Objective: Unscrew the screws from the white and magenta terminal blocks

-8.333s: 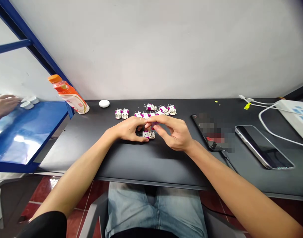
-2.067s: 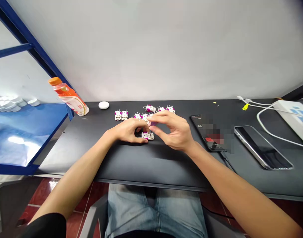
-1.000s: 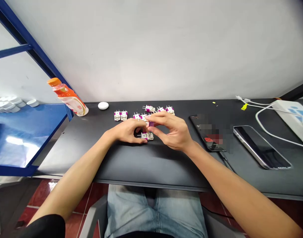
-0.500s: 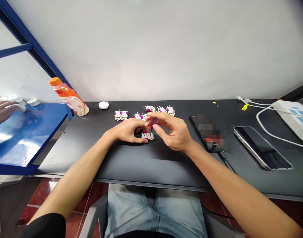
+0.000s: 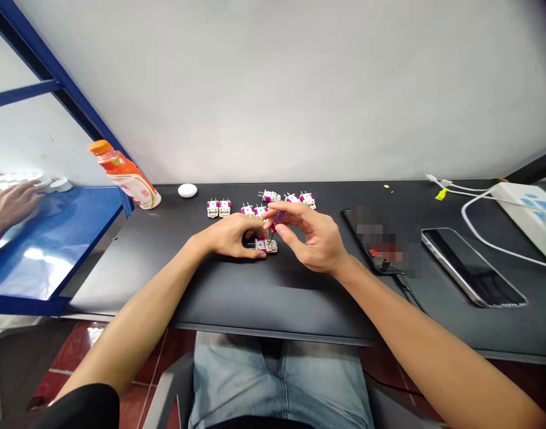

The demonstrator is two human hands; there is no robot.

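Note:
On the dark table, my left hand [image 5: 232,236] grips a small white and purple plug-like part with metal prongs [image 5: 266,245], thumb and fingers closed about its left end. My right hand [image 5: 311,237] pinches a small screwdriver [image 5: 278,219] by its purple and red handle. The thin shaft slants down and its tip meets the top of the part. Behind my hands lie several similar parts: a pair [image 5: 219,208] to the left, others [image 5: 254,210] partly hidden by my fingers, and more [image 5: 300,199] at the back right.
An orange-capped bottle [image 5: 129,179] and a white oval object [image 5: 187,190] stand at the back left. Rightward lie a dark phone with a cable [image 5: 366,238], a second phone [image 5: 474,267], and a white box with cables [image 5: 530,214]. Another person's hand [image 5: 14,205] is over the blue table [image 5: 76,238].
My right fingers and the screwdriver handle have shifted very slightly, and the shaft leans a bit more. My left hand keeps its hold. The other person's hand at far left has moved and spread.

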